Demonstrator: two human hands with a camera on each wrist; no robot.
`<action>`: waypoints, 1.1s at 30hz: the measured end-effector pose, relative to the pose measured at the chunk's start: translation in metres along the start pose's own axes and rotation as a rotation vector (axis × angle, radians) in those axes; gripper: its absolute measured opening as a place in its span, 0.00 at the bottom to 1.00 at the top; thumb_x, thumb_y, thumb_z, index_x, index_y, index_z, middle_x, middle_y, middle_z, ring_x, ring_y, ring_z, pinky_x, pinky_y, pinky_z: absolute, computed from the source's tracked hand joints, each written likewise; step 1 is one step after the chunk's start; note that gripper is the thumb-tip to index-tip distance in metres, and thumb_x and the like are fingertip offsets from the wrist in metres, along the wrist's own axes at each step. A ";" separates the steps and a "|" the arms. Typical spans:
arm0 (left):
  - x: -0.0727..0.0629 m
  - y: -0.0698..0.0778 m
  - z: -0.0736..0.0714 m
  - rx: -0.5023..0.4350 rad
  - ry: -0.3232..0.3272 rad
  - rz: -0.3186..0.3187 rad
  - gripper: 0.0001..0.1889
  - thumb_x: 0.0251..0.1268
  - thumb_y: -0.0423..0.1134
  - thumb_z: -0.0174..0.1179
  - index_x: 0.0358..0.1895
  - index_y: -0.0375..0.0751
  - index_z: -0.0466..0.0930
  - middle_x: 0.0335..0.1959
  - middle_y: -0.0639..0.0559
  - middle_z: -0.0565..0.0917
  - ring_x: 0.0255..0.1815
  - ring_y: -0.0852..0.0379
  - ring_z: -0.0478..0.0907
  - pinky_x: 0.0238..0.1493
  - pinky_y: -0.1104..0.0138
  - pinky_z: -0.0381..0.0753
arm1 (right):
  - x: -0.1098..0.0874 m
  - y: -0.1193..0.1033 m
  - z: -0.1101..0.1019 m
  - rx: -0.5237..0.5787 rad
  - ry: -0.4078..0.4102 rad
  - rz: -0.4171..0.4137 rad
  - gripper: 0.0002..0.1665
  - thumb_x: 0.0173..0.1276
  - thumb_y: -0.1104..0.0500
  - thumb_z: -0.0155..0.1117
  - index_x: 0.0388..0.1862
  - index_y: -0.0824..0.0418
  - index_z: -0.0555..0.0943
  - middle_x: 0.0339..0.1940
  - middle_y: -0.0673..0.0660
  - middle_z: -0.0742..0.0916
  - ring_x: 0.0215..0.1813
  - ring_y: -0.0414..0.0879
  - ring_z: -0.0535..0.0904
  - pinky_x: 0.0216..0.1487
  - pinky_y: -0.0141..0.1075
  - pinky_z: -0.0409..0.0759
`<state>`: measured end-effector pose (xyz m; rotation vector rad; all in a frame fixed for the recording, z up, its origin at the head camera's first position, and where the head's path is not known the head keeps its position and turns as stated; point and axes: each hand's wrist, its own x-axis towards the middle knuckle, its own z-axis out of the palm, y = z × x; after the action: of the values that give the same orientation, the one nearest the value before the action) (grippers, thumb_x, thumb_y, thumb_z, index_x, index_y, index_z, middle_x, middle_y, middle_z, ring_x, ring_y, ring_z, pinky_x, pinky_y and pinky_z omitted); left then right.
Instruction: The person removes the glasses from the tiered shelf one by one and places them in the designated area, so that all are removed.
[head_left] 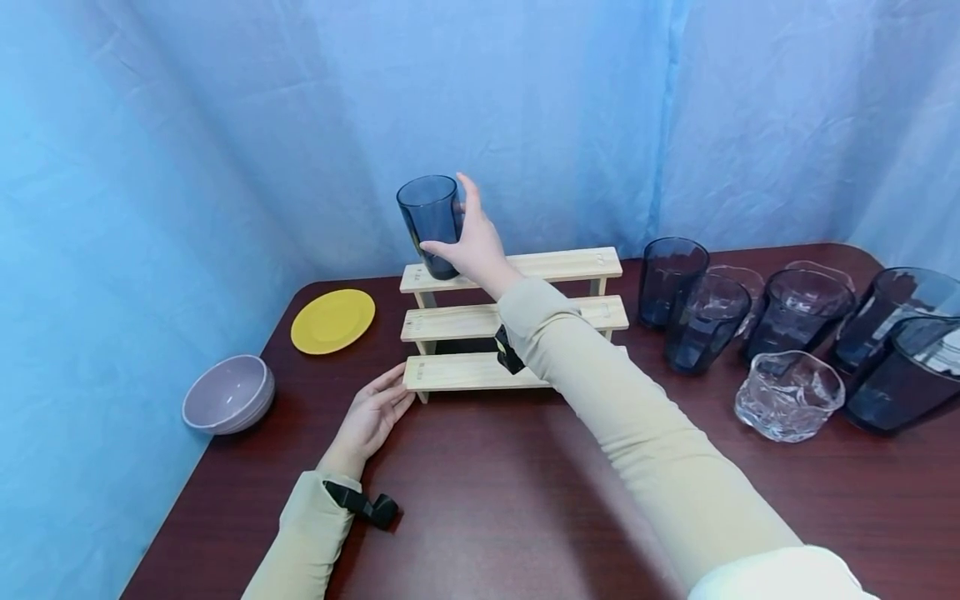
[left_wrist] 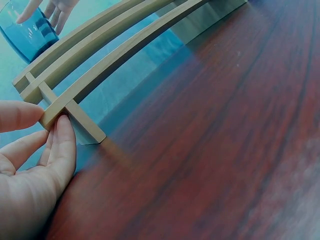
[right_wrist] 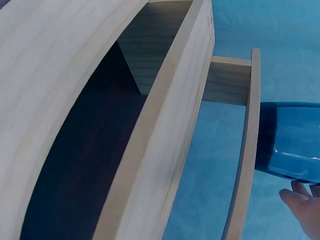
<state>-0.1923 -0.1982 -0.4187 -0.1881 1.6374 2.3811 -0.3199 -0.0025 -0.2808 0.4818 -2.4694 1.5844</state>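
My right hand (head_left: 480,246) grips a dark blue drinking glass (head_left: 429,221) from its right side, thumb in front and fingers behind. The glass stands upright, its base at the left end of the top tier of a three-tier wooden display rack (head_left: 480,371). In the right wrist view, the base of the glass (right_wrist: 295,142) is right at the top board's edge. Down at the front, my left hand (head_left: 372,414) pinches the left end of the rack's lowest board; the left wrist view puts the thumb above it and fingers (left_wrist: 64,145) beneath.
Left of the rack lie a yellow plate (head_left: 333,322) and a lavender bowl (head_left: 228,395). Several more dark glasses (head_left: 707,323) stand at the right with a clear wavy-rimmed glass bowl (head_left: 789,396) before them. Blue curtains (head_left: 525,108) hang behind the dark red table (head_left: 465,500).
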 end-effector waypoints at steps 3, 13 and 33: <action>-0.001 0.000 -0.001 0.009 0.001 -0.003 0.29 0.71 0.24 0.38 0.74 0.34 0.49 0.73 0.38 0.54 0.47 0.68 0.77 0.50 0.75 0.75 | -0.002 0.001 0.001 0.003 0.004 -0.012 0.60 0.58 0.50 0.71 0.76 0.43 0.40 0.69 0.59 0.69 0.69 0.52 0.65 0.62 0.50 0.69; -0.001 -0.001 -0.001 0.010 0.001 -0.001 0.29 0.70 0.24 0.39 0.74 0.34 0.50 0.72 0.39 0.56 0.48 0.68 0.77 0.51 0.75 0.75 | -0.010 0.011 0.001 -0.020 0.075 -0.067 0.57 0.55 0.48 0.73 0.75 0.41 0.46 0.64 0.56 0.73 0.62 0.51 0.73 0.57 0.49 0.74; 0.001 -0.002 -0.002 -0.013 -0.004 0.040 0.29 0.69 0.22 0.39 0.73 0.30 0.49 0.56 0.50 0.72 0.46 0.67 0.77 0.50 0.74 0.75 | -0.051 0.011 -0.028 0.068 0.039 -0.123 0.57 0.51 0.55 0.76 0.72 0.46 0.51 0.63 0.61 0.71 0.60 0.54 0.73 0.51 0.51 0.76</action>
<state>-0.1927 -0.1994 -0.4211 -0.1538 1.6390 2.4203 -0.2770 0.0359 -0.2944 0.5955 -2.3159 1.6174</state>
